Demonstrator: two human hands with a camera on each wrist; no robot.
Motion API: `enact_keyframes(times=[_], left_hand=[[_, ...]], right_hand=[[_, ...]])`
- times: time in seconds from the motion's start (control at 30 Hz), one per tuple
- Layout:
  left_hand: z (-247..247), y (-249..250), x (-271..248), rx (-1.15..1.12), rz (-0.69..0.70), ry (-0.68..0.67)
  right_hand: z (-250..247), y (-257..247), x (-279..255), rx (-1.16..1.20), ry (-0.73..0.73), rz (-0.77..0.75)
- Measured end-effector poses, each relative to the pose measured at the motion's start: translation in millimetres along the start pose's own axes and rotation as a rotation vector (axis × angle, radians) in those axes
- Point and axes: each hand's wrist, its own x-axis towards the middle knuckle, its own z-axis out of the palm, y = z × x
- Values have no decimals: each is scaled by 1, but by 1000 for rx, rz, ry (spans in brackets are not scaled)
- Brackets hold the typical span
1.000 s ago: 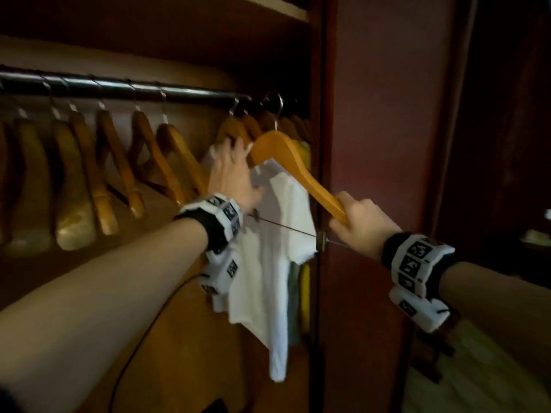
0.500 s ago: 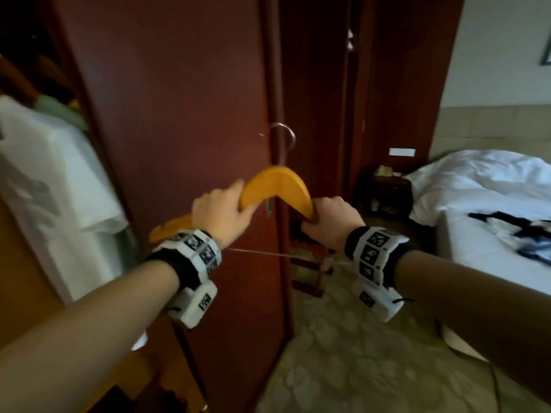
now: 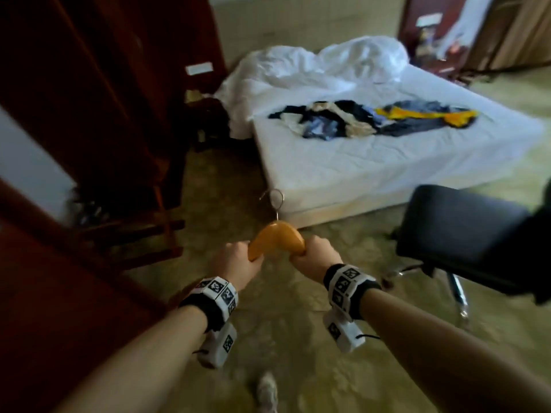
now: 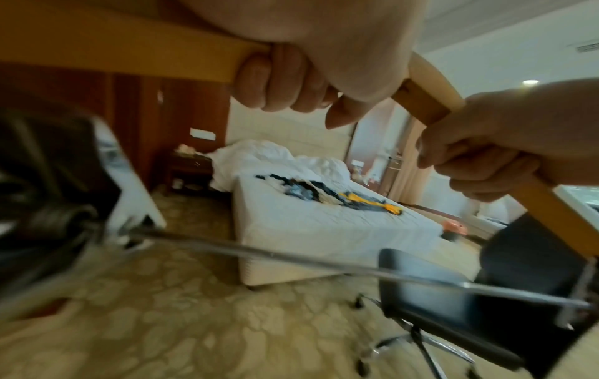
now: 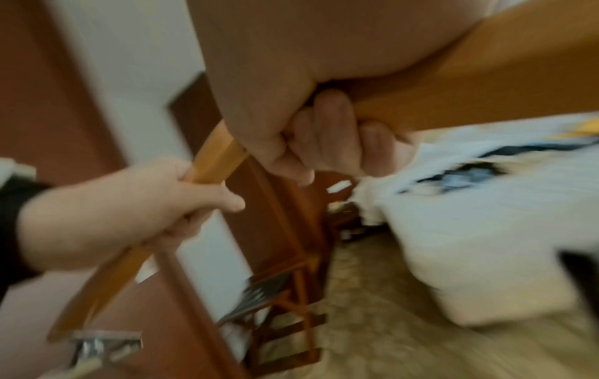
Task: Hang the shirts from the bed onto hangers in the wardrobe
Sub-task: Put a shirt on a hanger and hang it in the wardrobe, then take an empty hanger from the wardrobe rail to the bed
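Note:
An empty wooden hanger (image 3: 275, 238) with a metal hook (image 3: 275, 198) is held in front of me, above the floor. My left hand (image 3: 235, 263) grips its left arm and my right hand (image 3: 316, 257) grips its right arm. In the left wrist view my fingers (image 4: 278, 84) curl round the hanger (image 4: 113, 48); in the right wrist view my fingers (image 5: 333, 136) wrap the wood (image 5: 486, 84). A heap of dark blue, white and yellow shirts (image 3: 366, 119) lies on the white bed (image 3: 387, 162) ahead.
A black swivel chair (image 3: 459, 236) stands at the right between me and the bed. The dark red wardrobe door (image 3: 59, 278) is at my left, with a wooden rack (image 3: 140, 231) beyond it. A crumpled white duvet (image 3: 313, 67) lies at the bed's head. Patterned carpet (image 3: 283, 338) runs to the bed.
I took the hanger off the wardrobe rail and turned right, away from the wardrobe toward the bed. Both hands kept hold of the hanger, which is now lower and closer to me.

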Motion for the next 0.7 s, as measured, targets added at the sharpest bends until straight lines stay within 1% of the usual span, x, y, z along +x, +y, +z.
enact_keyframes(times=[0.03,0.17,0.23,0.33,0.47,0.7], left_hand=[[26,22,16,-23,48,-52],[106,91,69,-114,190,-216],[135,123,99,-130,223,-247],[170,163,161,-200,277,-276],[185,211,247,-171,314,-309],[182,291,357,-99,362,-362]], right_hand=[[-12,31,6,26,10,63],[-58,118,37,15,68,228],[-79,148,63,-7,82,282],[-112,179,119,-40,101,325],[-162,197,194,-33,102,371],[-232,224,297,27,125,435]])
